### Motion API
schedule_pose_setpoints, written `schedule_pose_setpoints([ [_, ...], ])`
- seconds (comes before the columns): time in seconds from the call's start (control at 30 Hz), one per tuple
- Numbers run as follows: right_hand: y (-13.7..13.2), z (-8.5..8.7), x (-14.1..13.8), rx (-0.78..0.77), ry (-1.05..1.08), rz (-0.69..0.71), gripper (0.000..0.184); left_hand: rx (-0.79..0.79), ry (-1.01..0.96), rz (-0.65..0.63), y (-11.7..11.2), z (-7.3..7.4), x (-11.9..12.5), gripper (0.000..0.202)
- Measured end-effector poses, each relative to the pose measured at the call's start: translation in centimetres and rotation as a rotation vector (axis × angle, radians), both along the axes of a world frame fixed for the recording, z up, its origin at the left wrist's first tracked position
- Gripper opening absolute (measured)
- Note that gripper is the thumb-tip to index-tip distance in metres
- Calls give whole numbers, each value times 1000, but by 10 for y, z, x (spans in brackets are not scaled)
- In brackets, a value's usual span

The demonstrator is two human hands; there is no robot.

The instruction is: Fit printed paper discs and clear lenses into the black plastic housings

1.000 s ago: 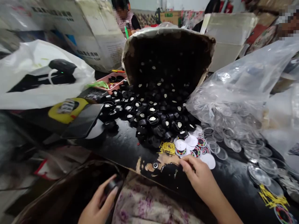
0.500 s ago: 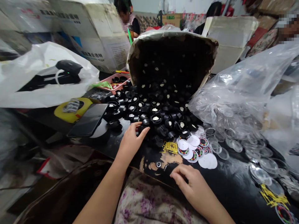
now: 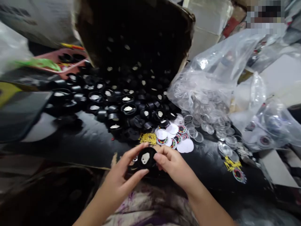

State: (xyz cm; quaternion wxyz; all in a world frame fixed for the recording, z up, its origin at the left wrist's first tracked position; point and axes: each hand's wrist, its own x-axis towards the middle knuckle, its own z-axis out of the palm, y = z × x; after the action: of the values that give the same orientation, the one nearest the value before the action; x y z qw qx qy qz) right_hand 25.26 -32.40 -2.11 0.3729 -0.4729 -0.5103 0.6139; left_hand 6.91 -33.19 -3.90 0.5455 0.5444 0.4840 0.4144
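Note:
My left hand [image 3: 121, 175] grips a black round plastic case [image 3: 146, 158] between thumb and fingers, just above the table's front edge. Its open face points up at me, and a cream-white plate with small dark holes shows inside. At the right rim, my right hand [image 3: 175, 166] has its thumb and curled fingers closed on the same case; the fingertips are partly hidden. Just beyond the hands lie a heap of thin yellow pieces [image 3: 148, 138] and white and coloured printed discs [image 3: 172, 128]. A large pile of similar black cases [image 3: 128, 108] spreads behind them.
The pile spills from a big tipped container [image 3: 191, 22]. Clear round covers [image 3: 209, 122] lie at right under a plastic bag [image 3: 211, 69]. More yellow sticks [image 3: 232, 164] are at far right. A pink tray [image 3: 67, 73] and a dark flat device [image 3: 25, 110] stand left.
My left hand has come from the pile toward me with a black round case. My right hand has moved in to meet it. The view has tipped down and shifted right.

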Motion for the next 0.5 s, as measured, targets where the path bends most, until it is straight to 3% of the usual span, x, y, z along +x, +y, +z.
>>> schedule_pose_setpoints([
  [0.1,-6,-2,6,37,-52,-35,32,-394,-420,87,-12,-8,19,46],
  [0.2,-2,1,16,58,-244,54,27,-635,-622,84,-17,-12,24,36],
  [0.3,21,4,25,242,-583,47,25,-727,-713,120,-17,-13,22,38],
  [0.4,49,4,26,486,-983,-12,20,-711,-773,130,-14,-12,23,44],
  [0.5,59,1,22,546,-1074,87,19,-690,-766,185,-11,-13,31,46],
])
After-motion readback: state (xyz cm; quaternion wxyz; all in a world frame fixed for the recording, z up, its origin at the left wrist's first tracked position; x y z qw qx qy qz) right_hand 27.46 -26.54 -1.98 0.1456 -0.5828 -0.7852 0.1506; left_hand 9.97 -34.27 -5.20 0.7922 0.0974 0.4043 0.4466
